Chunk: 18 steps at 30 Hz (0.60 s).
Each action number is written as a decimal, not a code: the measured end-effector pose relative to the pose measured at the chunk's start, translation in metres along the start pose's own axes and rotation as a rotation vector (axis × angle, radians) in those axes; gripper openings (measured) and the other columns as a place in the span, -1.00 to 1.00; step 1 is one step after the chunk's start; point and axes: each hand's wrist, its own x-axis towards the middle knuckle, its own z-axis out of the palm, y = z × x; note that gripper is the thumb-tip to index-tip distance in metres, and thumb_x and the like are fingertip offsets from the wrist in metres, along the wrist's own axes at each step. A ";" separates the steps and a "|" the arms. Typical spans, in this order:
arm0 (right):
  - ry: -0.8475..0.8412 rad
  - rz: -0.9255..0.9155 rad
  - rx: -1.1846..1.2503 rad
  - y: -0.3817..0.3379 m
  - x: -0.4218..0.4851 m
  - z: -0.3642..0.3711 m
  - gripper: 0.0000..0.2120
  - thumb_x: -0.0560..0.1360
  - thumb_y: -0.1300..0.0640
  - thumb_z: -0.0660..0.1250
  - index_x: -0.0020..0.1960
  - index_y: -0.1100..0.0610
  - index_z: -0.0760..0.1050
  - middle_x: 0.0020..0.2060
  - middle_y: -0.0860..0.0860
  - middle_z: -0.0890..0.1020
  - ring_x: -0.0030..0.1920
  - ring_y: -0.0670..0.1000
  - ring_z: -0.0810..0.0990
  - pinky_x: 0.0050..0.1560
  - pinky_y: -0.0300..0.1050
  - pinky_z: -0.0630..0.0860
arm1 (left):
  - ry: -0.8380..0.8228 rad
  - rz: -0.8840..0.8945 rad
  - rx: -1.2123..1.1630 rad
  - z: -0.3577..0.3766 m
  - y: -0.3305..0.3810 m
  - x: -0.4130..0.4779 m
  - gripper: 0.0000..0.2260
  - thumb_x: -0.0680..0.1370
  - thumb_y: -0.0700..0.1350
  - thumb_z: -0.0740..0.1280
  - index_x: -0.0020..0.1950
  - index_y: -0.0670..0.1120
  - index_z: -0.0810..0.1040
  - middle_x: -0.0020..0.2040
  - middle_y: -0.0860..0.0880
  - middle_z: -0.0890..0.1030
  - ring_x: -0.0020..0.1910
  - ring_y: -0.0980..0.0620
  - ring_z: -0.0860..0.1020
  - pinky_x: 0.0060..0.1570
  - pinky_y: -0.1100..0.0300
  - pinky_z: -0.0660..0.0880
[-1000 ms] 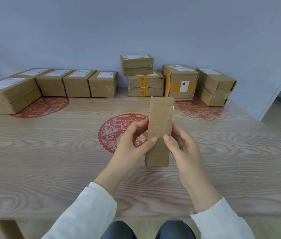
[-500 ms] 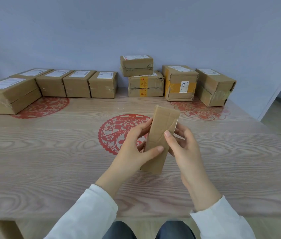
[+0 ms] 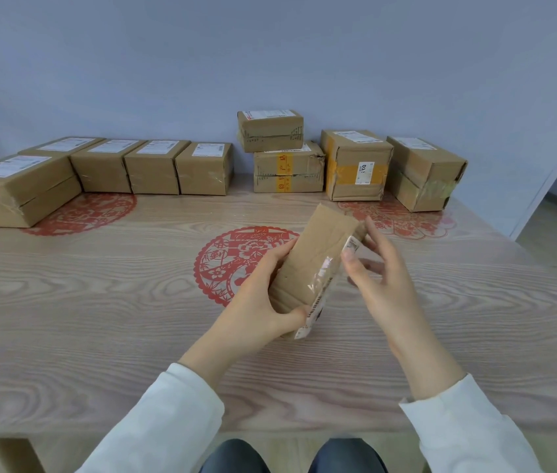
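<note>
Moved: parcel [image 3: 314, 257] has tipped further than 0.5 s ago. Top end leans more to the R & away, and its R side w/ a white label [image 3: 321, 291] has turned into view. R hand [image 3: 386, 285] has dropped its pinch & spread.
L hand: L hand [image 3: 263, 298] grips the parcel's lower, near end. Thumb is curled across the brown face close to the bottom, fingers wrapped behind the L edge. Carries it alone.
R hand: slack, fingers spread & nearly straight, nothing held. Thumb tip sits at the parcel's R edge by the label; touching or just off, can't tell. Index finger is up beside the top R corner.
Parcel pos: narrow brown carton, slanted, betw. both hands. Lower end is in the L palm, upper end sticks out up-right past that hand. Whether the bottom touches the tabletop is unclear.
Label: runs lengthwise under clear tape, print too blurred to read.
Table: table [image 3: 99, 302] is light wood grain, under both hands.
Paper-cut: red round motif [image 3: 222, 257] on the tabletop, just behind the L hand & partly hidden by it.
Back L: row of five cartons [image 3: 154, 172] along the wall, white labels on top.
Back mid: stack of two cartons [image 3: 287, 172], lower one w/ yellow tape.
Back R: taped carton [image 3: 355, 165] w/ a white sticker, then angled carton [image 3: 424, 172] at the far R.
Sleeves: white sleeves [image 3: 168, 421] on both arms.
</note>
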 end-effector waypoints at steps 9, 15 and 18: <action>-0.155 -0.036 0.113 0.002 0.006 -0.017 -0.56 0.25 -0.17 0.36 0.12 -0.21 0.48 0.15 -0.18 0.58 0.20 -0.15 0.51 0.12 -0.26 0.44 | -0.198 -0.066 -0.084 -0.017 -0.002 -0.001 -0.37 0.30 0.04 0.39 0.32 0.31 0.28 0.28 0.35 0.44 0.28 0.34 0.41 0.08 0.47 0.40; -0.083 0.041 0.221 0.015 0.006 -0.019 -0.69 0.30 -0.02 0.37 0.05 -0.10 0.55 -0.07 -0.16 0.66 0.00 -0.15 0.58 0.06 -0.18 0.48 | -0.183 -0.027 -0.035 -0.020 -0.003 0.000 -0.41 0.39 -0.14 0.40 0.35 0.22 0.31 0.34 0.34 0.39 0.35 0.37 0.33 0.21 0.51 0.27; -0.046 0.090 0.244 0.021 0.007 -0.018 -0.84 0.42 0.11 0.36 0.00 -0.01 0.53 -0.14 -0.10 0.64 -0.11 -0.15 0.57 -0.05 -0.25 0.48 | -0.127 -0.007 -0.006 -0.017 -0.004 0.002 -0.48 0.40 -0.13 0.38 0.29 0.21 0.36 0.25 0.37 0.47 0.30 0.39 0.38 0.21 0.52 0.27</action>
